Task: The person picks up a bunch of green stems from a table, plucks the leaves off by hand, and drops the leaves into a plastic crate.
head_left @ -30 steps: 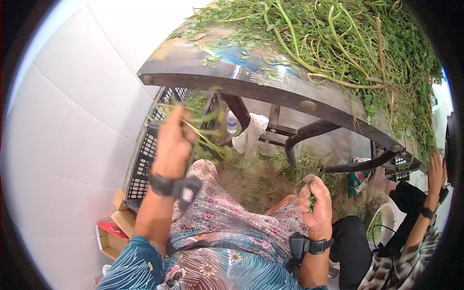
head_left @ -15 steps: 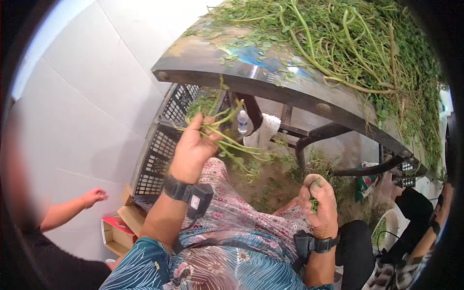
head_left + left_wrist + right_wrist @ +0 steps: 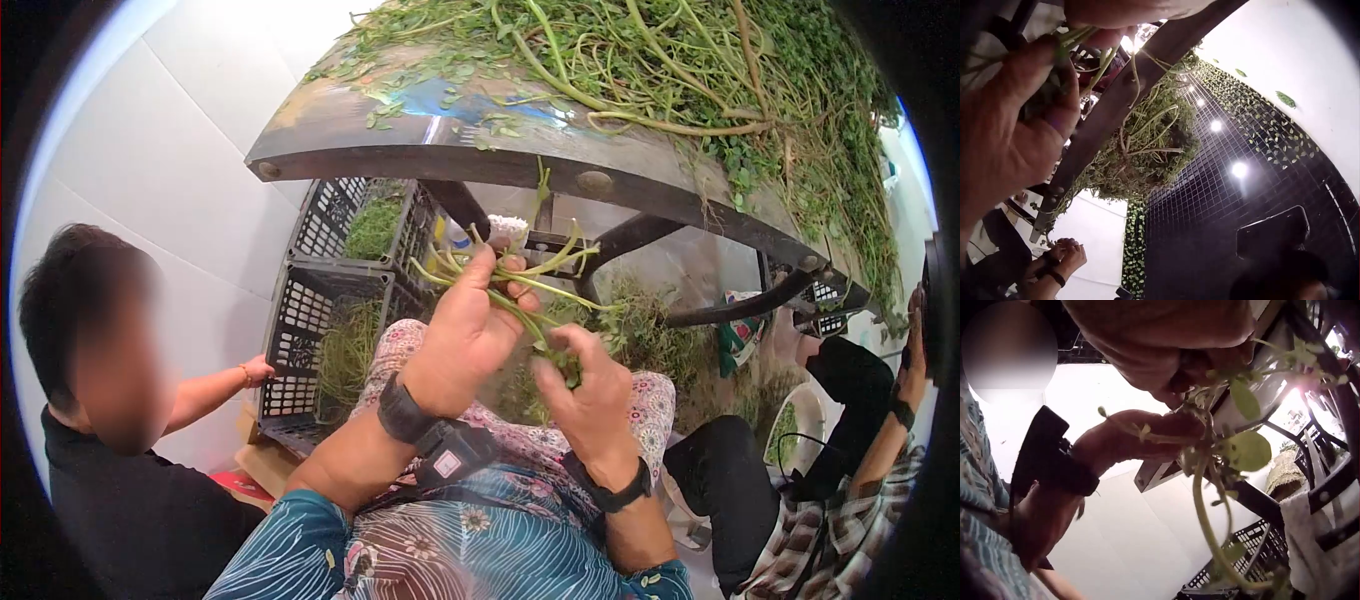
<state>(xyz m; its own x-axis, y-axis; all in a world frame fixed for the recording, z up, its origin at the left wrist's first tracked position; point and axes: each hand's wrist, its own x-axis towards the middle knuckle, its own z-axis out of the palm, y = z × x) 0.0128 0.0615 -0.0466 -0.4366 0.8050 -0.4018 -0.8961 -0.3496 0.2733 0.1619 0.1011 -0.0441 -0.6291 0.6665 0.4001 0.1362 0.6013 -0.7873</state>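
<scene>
In the head view my left hand [image 3: 465, 335] grips a small bunch of green stems [image 3: 545, 290], whose ends fan out past the fingertips. Close beside it, my right hand [image 3: 592, 398] pinches green leaves [image 3: 572, 374] at the lower end of the bunch between thumb and fingers. Both hands are over my lap, in front of the table edge. The right wrist view shows round green leaves [image 3: 1249, 452] and a curved stem [image 3: 1207, 515] hanging near the fingers.
A large heap of leafy stems [image 3: 690, 70] covers much of the wooden table [image 3: 330, 115]. Two black crates [image 3: 290, 345] stand at left, with greens inside. People sit on both sides; one person's hand [image 3: 258, 371] touches the near crate. More greens [image 3: 660, 345] lie on the floor.
My left hand has come right and nearer with the stems, away from the crates. My right hand has moved left and up to meet the bunch. Another person has leaned in at left.
</scene>
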